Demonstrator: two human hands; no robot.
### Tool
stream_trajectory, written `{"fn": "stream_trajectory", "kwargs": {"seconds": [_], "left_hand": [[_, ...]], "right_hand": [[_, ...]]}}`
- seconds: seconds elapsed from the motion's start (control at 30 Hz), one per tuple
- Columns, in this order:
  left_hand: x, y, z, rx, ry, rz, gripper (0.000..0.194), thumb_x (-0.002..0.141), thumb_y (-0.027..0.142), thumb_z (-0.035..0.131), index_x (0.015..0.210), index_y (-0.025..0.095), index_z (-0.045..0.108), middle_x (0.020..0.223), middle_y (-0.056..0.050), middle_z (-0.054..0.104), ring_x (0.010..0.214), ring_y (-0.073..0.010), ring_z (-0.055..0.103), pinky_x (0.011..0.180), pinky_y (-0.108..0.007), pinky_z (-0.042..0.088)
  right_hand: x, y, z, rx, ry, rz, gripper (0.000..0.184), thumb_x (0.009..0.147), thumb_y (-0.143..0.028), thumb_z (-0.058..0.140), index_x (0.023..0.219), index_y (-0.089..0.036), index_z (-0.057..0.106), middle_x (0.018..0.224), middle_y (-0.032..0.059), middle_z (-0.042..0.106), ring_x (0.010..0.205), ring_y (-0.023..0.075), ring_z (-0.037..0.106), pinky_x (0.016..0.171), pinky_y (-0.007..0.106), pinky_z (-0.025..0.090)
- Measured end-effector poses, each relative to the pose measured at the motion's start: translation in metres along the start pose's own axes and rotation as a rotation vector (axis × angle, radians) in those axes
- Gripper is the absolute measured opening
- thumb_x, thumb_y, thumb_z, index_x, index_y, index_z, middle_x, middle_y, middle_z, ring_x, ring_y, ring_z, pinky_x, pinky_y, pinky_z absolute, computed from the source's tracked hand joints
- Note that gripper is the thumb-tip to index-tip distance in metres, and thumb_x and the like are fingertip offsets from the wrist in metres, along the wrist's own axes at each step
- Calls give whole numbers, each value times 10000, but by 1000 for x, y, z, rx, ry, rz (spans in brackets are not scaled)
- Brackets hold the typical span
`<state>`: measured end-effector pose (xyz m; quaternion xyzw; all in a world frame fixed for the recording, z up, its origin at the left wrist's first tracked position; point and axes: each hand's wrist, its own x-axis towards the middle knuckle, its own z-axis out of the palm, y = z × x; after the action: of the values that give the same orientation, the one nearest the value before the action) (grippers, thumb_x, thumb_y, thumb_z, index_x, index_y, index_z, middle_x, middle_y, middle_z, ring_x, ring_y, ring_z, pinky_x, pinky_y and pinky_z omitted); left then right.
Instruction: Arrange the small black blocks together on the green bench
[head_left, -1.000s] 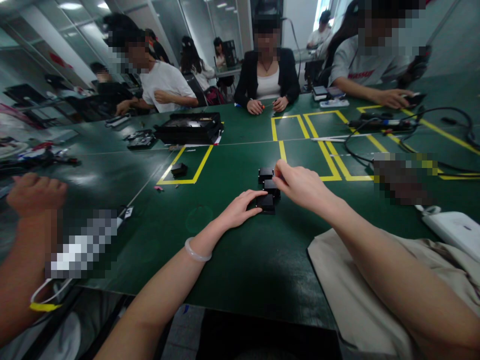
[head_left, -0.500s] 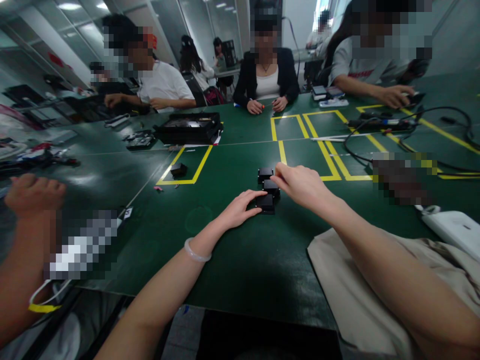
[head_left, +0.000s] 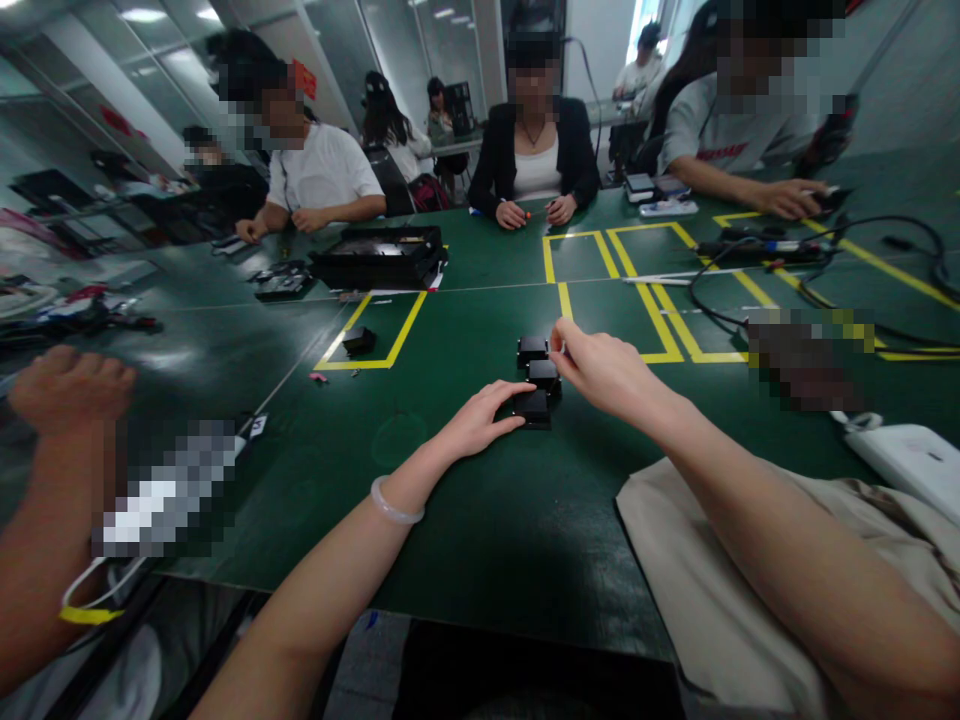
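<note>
Three small black boxes stand in a short column on the green table in front of me. My left hand reaches in from the left and grips the nearest black box, thumb at its near left side and forefinger along its far edge. Just beyond it is the middle black box, and the far black box lies past that. My right hand is closed in a pinch at the right of the middle and far boxes. Whatever its fingertips hold, if anything, is too small to make out.
Beige cloth lies beneath my right forearm, near a white device. Another small black piece sits inside yellow tape, before a large black case. A neighbour's fist is at left. Black cables run at right.
My hands and the three boxes stay nearly in place; my right fingertips shift very slightly. Across the table at left, a person has lowered their hands to the tabletop.
</note>
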<state>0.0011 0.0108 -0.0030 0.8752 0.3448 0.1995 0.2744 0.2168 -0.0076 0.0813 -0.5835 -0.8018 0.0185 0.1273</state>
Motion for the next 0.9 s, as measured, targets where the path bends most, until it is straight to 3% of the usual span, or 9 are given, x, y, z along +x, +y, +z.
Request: {"fn": "stream_trajectory", "kwargs": {"seconds": [0.13,0.3,0.5,0.7,0.9], "left_hand": [[0,-1,1,8,4,3,458,898,277,557,1343,270,446,1232,-71,543,1114,-233,511,952,-368,404],[0,-2,1,20,3,7,463,895,273,562,1344,268,445,1241,-68,541,1116,-232,509,956,-368,401],[0,1,0,13,1,-3,459,899,271,554,1345,269,447,1258,-69,534,1122,-236,506,965,-373,395],[0,2,-1,17,-7,-13,464,897,275,555,1348,268,448,1253,-74,537,1113,-241,509,959,-384,400],[0,2,-1,4,-3,-4,463,895,268,555,1346,272,450,1257,-73,536,1128,-243,505,973,-396,397]], "right_hand": [[-1,-1,-1,44,-7,0,216,928,-321,356,1079,-217,469,838,45,676,704,207,602,523,277,257],[0,-1,-1,-23,-17,30,258,942,-411,343,998,-215,503,836,69,672,705,211,600,543,279,279],[-1,0,-1,44,-12,-9,223,932,-328,349,1089,-214,459,837,50,673,684,195,587,536,277,278],[0,0,2,-31,19,28,239,938,-406,350,994,-219,489,803,59,666,687,216,597,525,275,262],[-1,-1,0,49,0,-14,230,923,-324,353,1104,-219,448,829,45,674,689,208,598,523,283,268]]}}
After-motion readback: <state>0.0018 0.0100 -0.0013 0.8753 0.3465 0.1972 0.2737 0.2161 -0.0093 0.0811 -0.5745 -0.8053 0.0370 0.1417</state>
